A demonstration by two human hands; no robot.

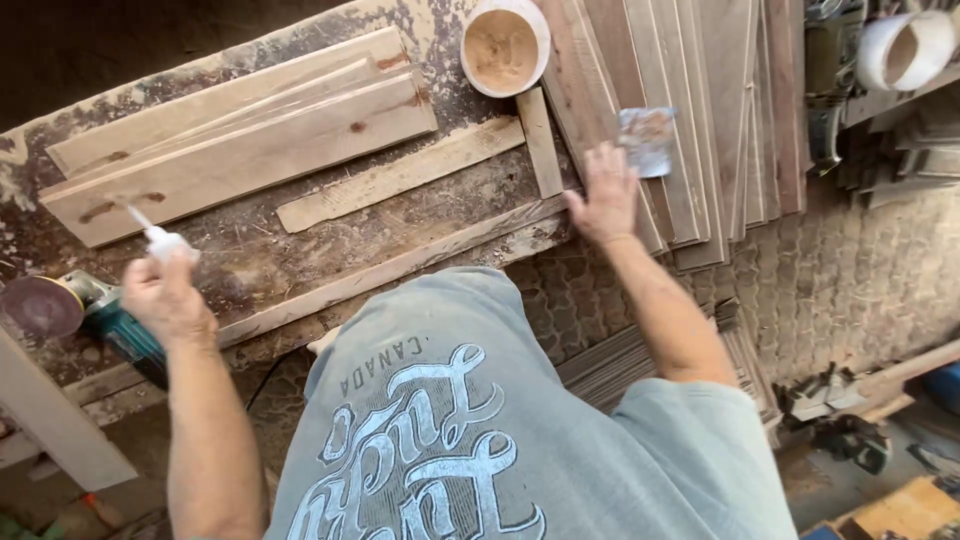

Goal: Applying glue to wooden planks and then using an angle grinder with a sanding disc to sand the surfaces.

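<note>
Gripping a small white squeeze bottle with a thin nozzle [160, 240], the left hand [165, 300] is closed round it above the worn, paint-stained wooden tabletop [260, 255], nozzle tilted up and away. Just beside this hand lies a teal power sander with a round brown disc [60, 305]. Right hand [603, 195] rests on a stack of dark wooden planks [700, 110], fingers curled, pinching a flat metal putty scraper smeared with filler [646, 138]. Beyond it stands a white round tub of tan wood filler [504, 45]. Pale pine boards [240, 140] lie well apart at the tabletop's far left. Grey printed shirt [480, 420] fills the foreground.
</note>
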